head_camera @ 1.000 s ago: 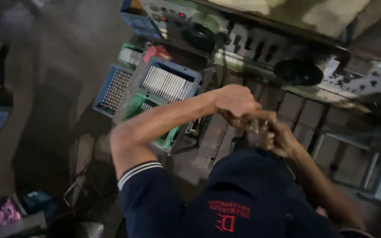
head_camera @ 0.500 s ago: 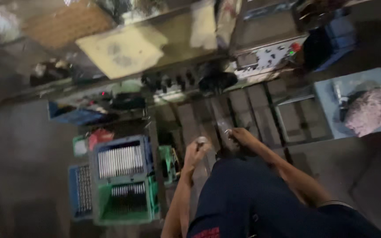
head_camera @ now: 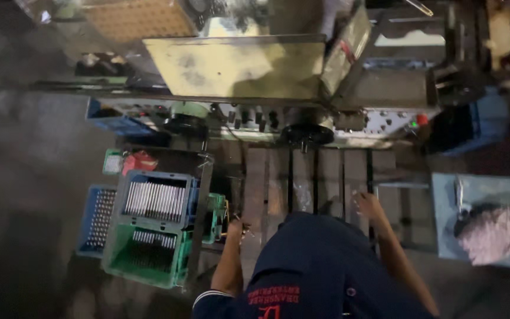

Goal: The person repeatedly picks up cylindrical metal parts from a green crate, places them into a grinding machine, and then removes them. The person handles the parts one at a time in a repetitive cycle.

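Left hand (head_camera: 235,227) sits just right of the green crate (head_camera: 149,251) of metal rods (head_camera: 154,199), rods running near-to-far; can't tell if its grip is closed. Right hand (head_camera: 368,205) rests spread open on the wooden slats (head_camera: 302,177), well apart.

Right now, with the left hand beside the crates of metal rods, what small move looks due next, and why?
Probably a short reach left: the left hand hangs beside the green plastic crate holding thin metal rods, while the right hand rests apart over the wooden slatted platform. Whether either hand holds anything is unclear.
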